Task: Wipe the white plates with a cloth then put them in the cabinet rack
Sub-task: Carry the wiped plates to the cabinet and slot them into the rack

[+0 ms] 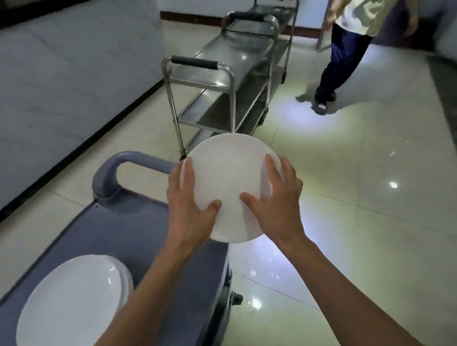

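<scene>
Both hands hold 1 white plate in the air past the right edge of the grey cart, above the tiled floor: the left hand and right hand grip opposite rims, thumbs pressed on its face. A stack of plates sits on the cart. Steel trolleys stand beyond.

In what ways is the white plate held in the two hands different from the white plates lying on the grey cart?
The held plate is in the air, gripped at its sides by the left hand and the right hand; the plate stack rests on the grey cart. The held plate seems to be a single one, while the stack holds several. The held plate hangs over the cart's edge and the floor; the stack lies flat on the cart's top. Both are round and white.
</scene>
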Demonstrator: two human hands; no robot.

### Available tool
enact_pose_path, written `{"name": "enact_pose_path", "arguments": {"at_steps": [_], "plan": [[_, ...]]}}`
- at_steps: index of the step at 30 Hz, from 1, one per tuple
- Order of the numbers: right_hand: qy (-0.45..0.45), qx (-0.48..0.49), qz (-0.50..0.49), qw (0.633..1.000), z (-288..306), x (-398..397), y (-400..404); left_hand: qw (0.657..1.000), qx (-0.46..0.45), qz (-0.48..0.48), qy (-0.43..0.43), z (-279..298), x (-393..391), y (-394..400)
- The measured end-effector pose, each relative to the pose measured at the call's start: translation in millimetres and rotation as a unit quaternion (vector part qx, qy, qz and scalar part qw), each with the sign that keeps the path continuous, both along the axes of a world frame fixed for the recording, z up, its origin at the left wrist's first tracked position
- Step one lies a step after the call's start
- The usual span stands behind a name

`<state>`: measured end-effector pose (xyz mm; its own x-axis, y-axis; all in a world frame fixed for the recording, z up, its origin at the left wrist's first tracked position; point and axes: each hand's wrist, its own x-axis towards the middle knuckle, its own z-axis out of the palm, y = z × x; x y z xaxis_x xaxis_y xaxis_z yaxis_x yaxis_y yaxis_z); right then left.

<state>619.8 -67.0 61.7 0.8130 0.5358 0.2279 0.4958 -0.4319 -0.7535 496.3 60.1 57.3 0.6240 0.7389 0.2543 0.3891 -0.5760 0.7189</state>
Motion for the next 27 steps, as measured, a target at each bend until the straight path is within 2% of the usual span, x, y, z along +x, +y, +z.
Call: {"name": "enact_pose_path", "arguments": {"at_steps": [9,15,21,27], "plan": [[0.001,0.024,-0.133,0.991,-3,127,-115,0.991,0.019,-0.130,0.011,1,169,-84],[-0.003,0.024,-0.245,0.969,-9,175,-193,0.968,0.013,-0.250,0.000,4,252,-149],[0.002,0.008,-0.366,0.931,-25,204,-267,0.922,-0.035,-0.387,-0.002,-3,321,-216],[0.015,-0.007,-0.470,0.882,-34,240,-322,0.872,-0.062,-0.485,0.007,-11,397,-275]]}}
